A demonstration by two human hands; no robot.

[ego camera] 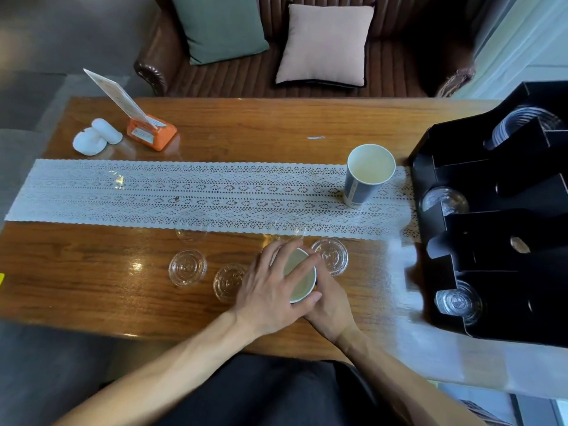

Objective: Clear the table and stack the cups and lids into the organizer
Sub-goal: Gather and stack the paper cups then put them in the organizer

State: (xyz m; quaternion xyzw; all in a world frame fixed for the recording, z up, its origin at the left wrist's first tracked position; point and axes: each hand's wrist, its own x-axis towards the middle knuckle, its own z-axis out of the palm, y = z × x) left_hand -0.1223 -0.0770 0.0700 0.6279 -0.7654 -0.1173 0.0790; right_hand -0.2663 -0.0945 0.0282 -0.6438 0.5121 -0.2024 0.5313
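Both hands on 1 paper cup (299, 276) at the near-middle of the table (92, 302), upright, mouth open to the camera.

Left hand (270, 299): forearm comes in from lower left, palm down, wrist roughly level. Fingers spread and curled over the cup's rim – thumb on the near rim, the rest draped across the far and left side. It grips the cup from above.

Right hand (330, 302): forearm comes in from lower right, hand tucked under the left thumb. Fingers wrap the cup's right wall, close together; the tips are mostly hidden behind the cup, so exact contact there – cannot tell.

Around the cup: 3 clear lids flat on the wood – lid A (187, 267) well left, lid B (229, 281) just left of the left hand and partly covered by it, lid C (330, 256) just right of the cup, touching or almost touching the right fingers. 2 clear cups, faint, sit at the runner's near edge: clear cup 1 (190, 230) and clear cup 2 (287, 232), the latter just beyond the left fingertips.

Second paper cup (367, 175) stands upright on the runner (123, 192), far right, near the organizer (430, 176).

Organizer is black, on the table's right end, with clear stacks lying in its slots.

Far left: orange holder (152, 133) with a card, white napkins (95, 138).
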